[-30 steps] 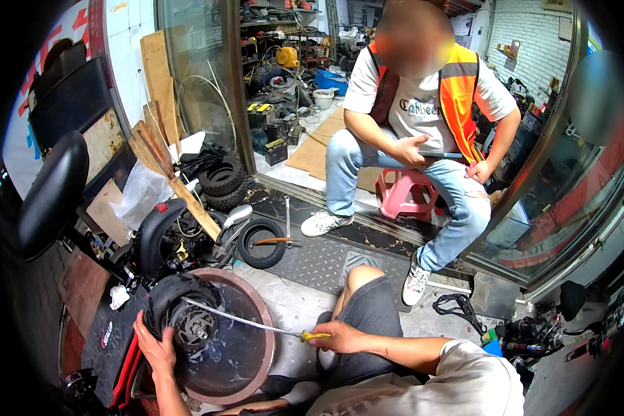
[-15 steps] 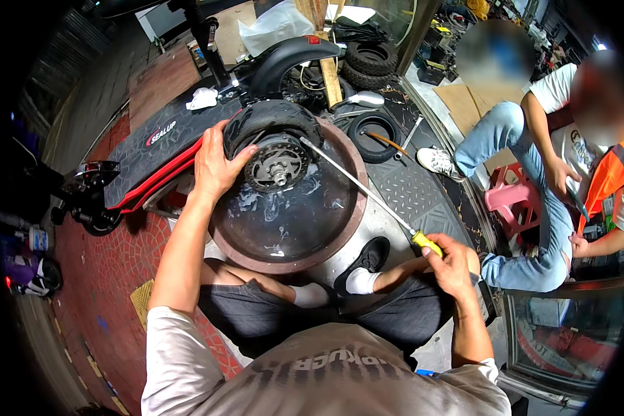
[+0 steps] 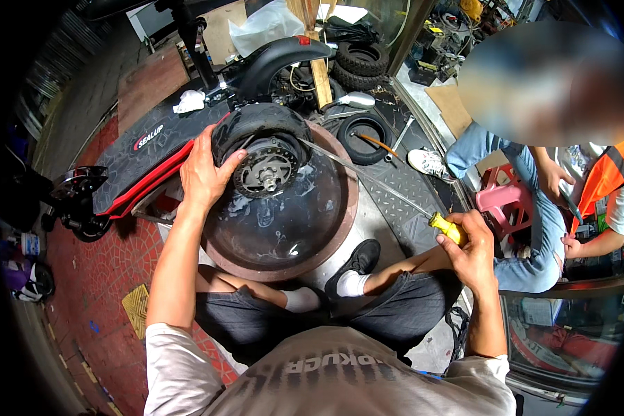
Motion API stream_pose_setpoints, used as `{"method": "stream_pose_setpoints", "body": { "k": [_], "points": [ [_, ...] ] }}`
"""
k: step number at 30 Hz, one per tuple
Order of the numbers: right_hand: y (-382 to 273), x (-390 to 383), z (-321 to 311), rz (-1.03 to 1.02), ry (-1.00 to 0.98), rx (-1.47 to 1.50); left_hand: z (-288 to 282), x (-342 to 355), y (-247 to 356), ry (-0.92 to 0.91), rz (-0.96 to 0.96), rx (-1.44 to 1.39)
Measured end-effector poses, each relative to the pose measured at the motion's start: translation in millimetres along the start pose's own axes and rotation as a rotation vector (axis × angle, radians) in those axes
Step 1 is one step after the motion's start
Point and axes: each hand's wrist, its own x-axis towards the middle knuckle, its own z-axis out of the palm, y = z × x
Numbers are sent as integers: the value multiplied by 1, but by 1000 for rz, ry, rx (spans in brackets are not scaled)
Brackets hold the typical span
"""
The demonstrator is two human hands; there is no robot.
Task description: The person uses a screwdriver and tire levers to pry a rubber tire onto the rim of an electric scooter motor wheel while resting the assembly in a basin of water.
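Note:
A wheel with a black tire (image 3: 262, 119) rests on a round, dark basin (image 3: 277, 239) with a brownish rim, its brake disc (image 3: 265, 170) and axle facing up toward me. My left hand (image 3: 205, 170) grips the tire's left side, the thumb at the sidewall near a thin metal piece (image 3: 248, 141) at the tire's inner edge; the piece's kind is unclear. In my right hand (image 3: 475, 248) is the yellow handle of a long screwdriver (image 3: 445, 227). Its shaft slants up and left, and its tip meets the right side of the tire, by the rim.
A black and red electric scooter (image 3: 159, 132) lies to the left. Loose tires (image 3: 359, 66), an inner tube or small tire (image 3: 365, 137) and a wrench (image 3: 403, 133) lie beyond the basin. At the right, a person in jeans (image 3: 534, 243) sits near a pink stool (image 3: 506, 201).
My right hand has moved right and slightly up with the screwdriver, whose tip stays at the tire's edge. My left hand keeps its hold. The seated person's head has come forward and left.

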Motion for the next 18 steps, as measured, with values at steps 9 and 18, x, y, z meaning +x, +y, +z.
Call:
{"method": "stream_pose_setpoints", "body": {
  "k": [9,18],
  "points": [
    [-16,8,-11,24,-111,-18,2,5,3,-14,-19,-109],
    [-9,147,-76,-59,-358,-144,9,10,-5,18,107,-72]
  ]
}}
